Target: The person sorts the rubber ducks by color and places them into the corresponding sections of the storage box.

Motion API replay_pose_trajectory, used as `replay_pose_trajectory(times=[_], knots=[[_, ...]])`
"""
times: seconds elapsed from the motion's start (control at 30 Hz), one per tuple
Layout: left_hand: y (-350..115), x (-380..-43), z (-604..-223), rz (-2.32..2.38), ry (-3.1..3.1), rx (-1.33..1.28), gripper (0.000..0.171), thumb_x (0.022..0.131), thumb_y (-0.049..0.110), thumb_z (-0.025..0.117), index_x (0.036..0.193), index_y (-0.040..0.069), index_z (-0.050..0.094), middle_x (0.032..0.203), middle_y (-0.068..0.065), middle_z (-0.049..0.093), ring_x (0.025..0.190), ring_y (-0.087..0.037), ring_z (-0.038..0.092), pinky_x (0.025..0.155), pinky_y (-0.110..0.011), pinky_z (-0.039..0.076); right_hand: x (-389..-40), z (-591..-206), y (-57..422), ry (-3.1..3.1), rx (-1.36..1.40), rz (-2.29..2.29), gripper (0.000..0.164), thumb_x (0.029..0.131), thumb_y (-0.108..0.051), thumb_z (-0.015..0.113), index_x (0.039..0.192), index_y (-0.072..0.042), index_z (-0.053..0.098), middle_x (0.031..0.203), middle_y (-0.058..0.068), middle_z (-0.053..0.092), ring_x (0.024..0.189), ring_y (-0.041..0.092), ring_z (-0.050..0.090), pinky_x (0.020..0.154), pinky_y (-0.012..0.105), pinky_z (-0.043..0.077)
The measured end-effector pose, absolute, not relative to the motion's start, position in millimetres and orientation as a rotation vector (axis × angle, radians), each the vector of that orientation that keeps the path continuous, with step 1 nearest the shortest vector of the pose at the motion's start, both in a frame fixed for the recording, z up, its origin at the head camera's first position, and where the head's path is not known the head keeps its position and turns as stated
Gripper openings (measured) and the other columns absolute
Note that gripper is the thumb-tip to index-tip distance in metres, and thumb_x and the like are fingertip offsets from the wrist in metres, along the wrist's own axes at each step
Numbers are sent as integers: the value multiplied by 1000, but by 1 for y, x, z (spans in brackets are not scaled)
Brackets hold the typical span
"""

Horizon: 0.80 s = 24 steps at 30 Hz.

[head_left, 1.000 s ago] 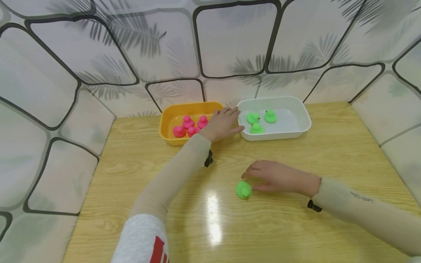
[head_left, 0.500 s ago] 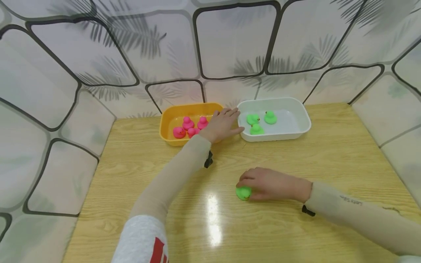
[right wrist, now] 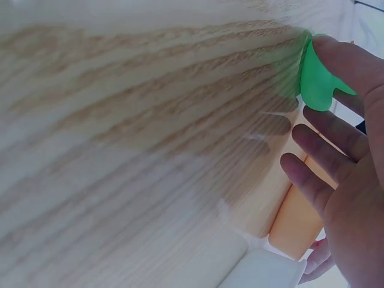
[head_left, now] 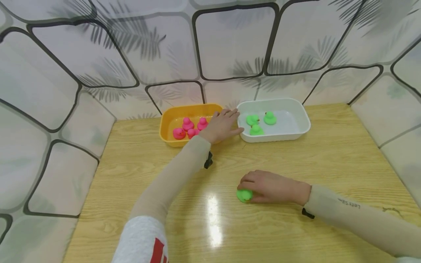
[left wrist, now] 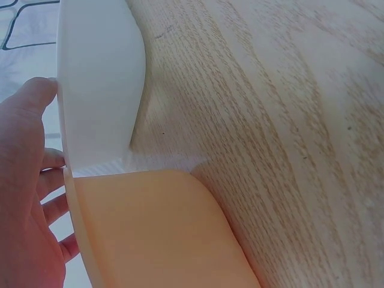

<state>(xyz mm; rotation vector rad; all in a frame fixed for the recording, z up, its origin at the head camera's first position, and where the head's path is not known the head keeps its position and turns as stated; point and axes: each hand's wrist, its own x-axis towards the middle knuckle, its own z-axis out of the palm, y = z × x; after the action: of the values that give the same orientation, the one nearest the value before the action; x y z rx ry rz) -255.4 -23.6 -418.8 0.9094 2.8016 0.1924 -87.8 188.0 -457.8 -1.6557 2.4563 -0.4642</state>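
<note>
My right hand (head_left: 272, 187) pinches a green rubber duck (head_left: 245, 196) between thumb and fingers, low over the middle of the table. In the right wrist view the thumb lies against the duck (right wrist: 317, 78), while the other fingers are spread below it. My left hand (head_left: 221, 126) rests, fingers extended, across the adjoining rims of an orange tub (head_left: 166, 126) and a white tub (head_left: 276, 137). Several pink rubber ducks (head_left: 179, 133) lie in the orange tub, partly hidden by this hand. Inside the white tub are three green ducks (head_left: 270, 118).
The wooden table (head_left: 138, 175) meets a patterned backdrop (head_left: 233, 44) behind the tubs, with further panels at left and right. My left forearm (head_left: 174, 175) crosses over the table in front of the orange tub.
My right hand has moved left and slightly nearer to me, and its fingers have closed on the green duck. The left hand stays at the tub rims.
</note>
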Motion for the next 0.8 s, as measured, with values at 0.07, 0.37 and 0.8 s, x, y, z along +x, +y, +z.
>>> replay_pose_trajectory(times=[0.07,0.37,0.8], knots=[[-24,-255,-419,194,2802,910,77,106,62,43,165,14,30,173,-5,23,157,-31,22,124,-56,19,-88,-458,189,2458,-1648,-456,39,96,-30,78,130,-18,65,122,-4,67,112,14,63,97,34,54],[-24,-256,-419,186,2809,923,77,106,62,44,165,14,31,173,-5,23,156,-31,23,124,-56,21,-89,-458,194,2470,-1588,-453,41,95,-32,78,130,-16,64,124,-6,66,118,15,60,102,38,52],[-25,-256,-420,180,2804,922,77,106,61,43,165,14,29,173,-5,22,157,-31,21,124,-56,21,-109,-454,224,2619,-1521,-465,41,88,-24,84,124,-14,68,120,-1,68,112,19,63,97,42,54]])
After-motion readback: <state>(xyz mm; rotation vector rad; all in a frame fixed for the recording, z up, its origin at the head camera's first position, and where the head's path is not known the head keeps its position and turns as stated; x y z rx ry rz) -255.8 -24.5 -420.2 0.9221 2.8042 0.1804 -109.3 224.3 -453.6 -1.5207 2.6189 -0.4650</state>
